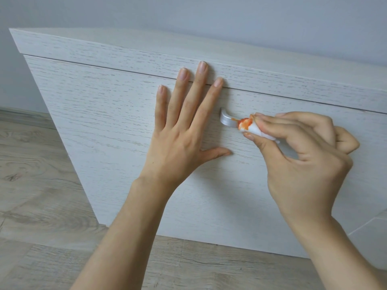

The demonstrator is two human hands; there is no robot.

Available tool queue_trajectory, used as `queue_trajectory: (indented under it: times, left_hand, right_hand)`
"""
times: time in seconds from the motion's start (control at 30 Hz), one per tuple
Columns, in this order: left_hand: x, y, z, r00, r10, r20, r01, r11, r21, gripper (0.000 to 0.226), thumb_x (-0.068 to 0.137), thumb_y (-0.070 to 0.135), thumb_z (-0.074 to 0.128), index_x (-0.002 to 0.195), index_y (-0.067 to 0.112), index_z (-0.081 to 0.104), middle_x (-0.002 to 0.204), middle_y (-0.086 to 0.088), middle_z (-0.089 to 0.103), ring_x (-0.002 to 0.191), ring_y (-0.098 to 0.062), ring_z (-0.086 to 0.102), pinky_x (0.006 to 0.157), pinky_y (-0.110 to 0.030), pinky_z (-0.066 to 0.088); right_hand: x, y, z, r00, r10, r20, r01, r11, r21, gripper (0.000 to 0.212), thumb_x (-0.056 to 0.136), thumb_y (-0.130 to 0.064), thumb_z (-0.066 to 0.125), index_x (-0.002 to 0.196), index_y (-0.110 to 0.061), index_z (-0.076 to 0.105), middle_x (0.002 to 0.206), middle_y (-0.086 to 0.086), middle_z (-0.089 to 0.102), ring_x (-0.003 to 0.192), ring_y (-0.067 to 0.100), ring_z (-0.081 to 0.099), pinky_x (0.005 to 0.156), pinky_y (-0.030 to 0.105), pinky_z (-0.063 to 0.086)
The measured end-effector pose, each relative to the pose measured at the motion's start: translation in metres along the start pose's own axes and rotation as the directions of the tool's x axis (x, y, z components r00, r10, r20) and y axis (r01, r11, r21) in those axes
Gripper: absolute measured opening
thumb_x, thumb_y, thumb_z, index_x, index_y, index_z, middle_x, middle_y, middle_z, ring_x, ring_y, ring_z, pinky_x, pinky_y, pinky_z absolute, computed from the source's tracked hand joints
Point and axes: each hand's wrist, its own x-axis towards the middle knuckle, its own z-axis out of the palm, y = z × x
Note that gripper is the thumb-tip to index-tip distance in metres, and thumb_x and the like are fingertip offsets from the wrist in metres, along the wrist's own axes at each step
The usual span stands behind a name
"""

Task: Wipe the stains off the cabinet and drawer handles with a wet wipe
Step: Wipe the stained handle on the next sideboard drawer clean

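We're pressing our left hand (184, 130) flat, fingers spread, on the cabinet front (104, 126); right hand (301, 155) is pinching the orange-stained wet wipe (249, 125) vs. the handle (227, 120). No writing legible.

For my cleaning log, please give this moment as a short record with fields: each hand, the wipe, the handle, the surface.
left hand: flat on the drawer front, fingers spread and straight
right hand: pinches the wet wipe against the handle
wet wipe: white, folded, orange stain on its tip
handle: silver metal, left end bare, orange smear beside the wipe
cabinet top: pale wood grain
floor: grey wood planks
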Motion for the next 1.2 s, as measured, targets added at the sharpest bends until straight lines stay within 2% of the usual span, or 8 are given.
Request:
queue_trajectory:
  times: [0.1,0.4,0.5,0.63,0.77,0.97,1.07,1.2]
  left_hand:
    - [0.0,0.001,0.001,0.999,-0.032,-0.009,0.032,0.999,-0.017,0.114,0.067,0.073,0.065,0.148,0.01,0.015,0.152,-0.021,0.019,0.142,-0.034,0.006,0.118,-0.042,0.001]
    - [-0.001,-0.004,-0.003,1.0,-0.006,0.017,0.007,1.0,-0.026,0.12,0.064,0.069,0.071,0.148,0.008,0.012,0.153,-0.017,0.013,0.143,-0.03,0.003,0.119,-0.039,-0.002]
    - [-0.001,-0.002,-0.005,1.0,-0.01,0.021,0.011,0.999,-0.04,0.119,0.064,0.069,0.07,0.148,0.008,0.013,0.154,-0.015,0.014,0.143,-0.031,0.007,0.119,-0.04,0.001]
    - [-0.001,-0.002,-0.006,1.0,0.001,0.015,0.0,0.999,-0.034,0.119,0.063,0.068,0.072,0.148,0.007,0.015,0.153,-0.013,0.012,0.143,-0.032,0.01,0.119,-0.041,0.003]
    - [-0.001,-0.002,-0.005,1.0,0.005,0.014,-0.004,1.0,-0.025,0.12,0.062,0.068,0.073,0.148,0.008,0.014,0.153,-0.012,0.012,0.143,-0.031,0.008,0.119,-0.039,0.001]
    - [-0.001,-0.004,-0.003,1.0,-0.007,0.002,0.007,1.0,-0.028,0.12,0.063,0.07,0.072,0.148,0.008,0.015,0.153,-0.016,0.017,0.143,-0.029,0.006,0.119,-0.038,0.0]
    - [-0.001,-0.007,-0.001,1.0,0.009,0.0,-0.009,1.0,-0.028,0.121,0.062,0.072,0.071,0.149,0.008,0.015,0.153,-0.015,0.014,0.144,-0.028,0.005,0.119,-0.038,0.0]
    - [-0.001,-0.008,0.002,1.0,-0.005,0.002,0.005,1.0,-0.013,0.12,0.063,0.074,0.068,0.149,0.009,0.014,0.153,-0.014,0.01,0.144,-0.027,0.003,0.119,-0.037,-0.002]
  right_hand:
    - [0.0,-0.006,0.007,1.0,-0.013,-0.01,0.014,1.0,0.027,0.005,0.083,-0.022,0.074,0.079,-0.018,0.073,0.09,-0.024,0.057,0.084,0.005,0.059,0.081,0.04,0.029]
    - [-0.002,-0.007,0.007,1.0,-0.007,-0.01,0.007,1.0,-0.007,0.004,0.081,-0.019,0.076,0.079,-0.017,0.073,0.091,-0.025,0.056,0.083,0.005,0.058,0.082,0.044,0.03]
    - [-0.004,-0.005,0.0,0.997,0.073,0.008,-0.073,0.996,0.043,0.008,0.081,-0.026,0.073,0.087,-0.028,0.067,0.089,-0.038,0.05,0.09,-0.007,0.052,0.087,0.043,0.031]
    - [-0.004,-0.005,-0.006,0.987,0.159,0.023,-0.161,0.98,0.117,0.013,0.08,-0.03,0.071,0.089,-0.032,0.062,0.09,-0.033,0.053,0.093,-0.014,0.051,0.091,0.043,0.033]
    - [-0.003,-0.006,-0.001,0.982,0.182,0.043,-0.187,0.973,0.135,0.012,0.08,-0.028,0.071,0.09,-0.029,0.064,0.091,-0.025,0.056,0.09,-0.007,0.054,0.09,0.045,0.035]
    - [0.001,-0.018,0.015,0.997,0.075,-0.002,-0.074,0.991,0.113,0.022,0.079,-0.023,0.075,0.089,-0.034,0.059,0.088,-0.038,0.047,0.086,-0.005,0.052,0.085,0.048,0.035]
    - [0.001,-0.013,0.011,0.998,0.06,0.004,-0.06,0.994,0.094,0.018,0.079,-0.028,0.074,0.088,-0.033,0.06,0.085,-0.04,0.046,0.085,-0.006,0.05,0.085,0.054,0.036]
    - [0.003,-0.022,0.015,0.995,0.094,0.017,-0.096,0.99,0.106,0.009,0.077,-0.022,0.076,0.081,-0.025,0.068,0.089,-0.035,0.046,0.083,-0.003,0.052,0.086,0.058,0.036]
